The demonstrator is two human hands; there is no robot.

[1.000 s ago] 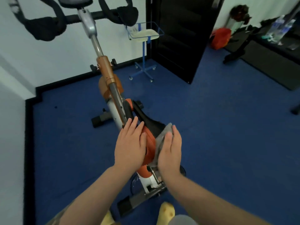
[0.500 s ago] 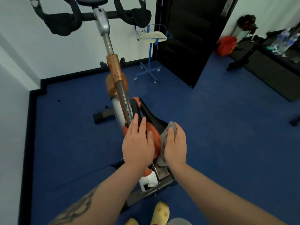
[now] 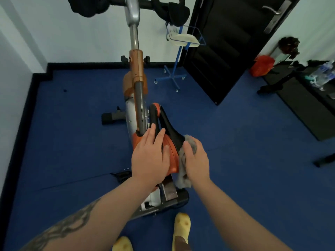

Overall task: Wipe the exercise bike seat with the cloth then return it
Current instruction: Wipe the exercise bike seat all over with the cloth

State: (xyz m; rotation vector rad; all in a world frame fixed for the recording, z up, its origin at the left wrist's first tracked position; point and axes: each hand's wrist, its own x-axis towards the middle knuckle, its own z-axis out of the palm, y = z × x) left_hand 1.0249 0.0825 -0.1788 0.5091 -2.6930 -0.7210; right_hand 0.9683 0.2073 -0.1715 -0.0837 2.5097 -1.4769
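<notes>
The exercise bike's orange and black seat [image 3: 169,136] stands in the middle of the view, its narrow nose pointing away from me. My left hand [image 3: 149,156] lies flat on the seat's left side with the fingers spread. My right hand [image 3: 196,160] presses a grey cloth [image 3: 183,176] against the seat's right rear edge. The cloth bunches out above and below my fingers. The bike's grey and orange post [image 3: 138,91] rises ahead toward black handlebars [image 3: 174,9] at the top edge.
A blue wheeled stand with a wire basket [image 3: 183,40] is behind the bike. An open black door [image 3: 223,44] stands right of it. A black bench with bottles [image 3: 311,89] runs along the right. Blue floor [image 3: 244,142] surrounds the bike. My yellow shoes [image 3: 182,227] are below.
The view has moved closer and tilted down over the seat. My right hand has slid the cloth back along the seat's right side. My left hand has stayed on the seat.
</notes>
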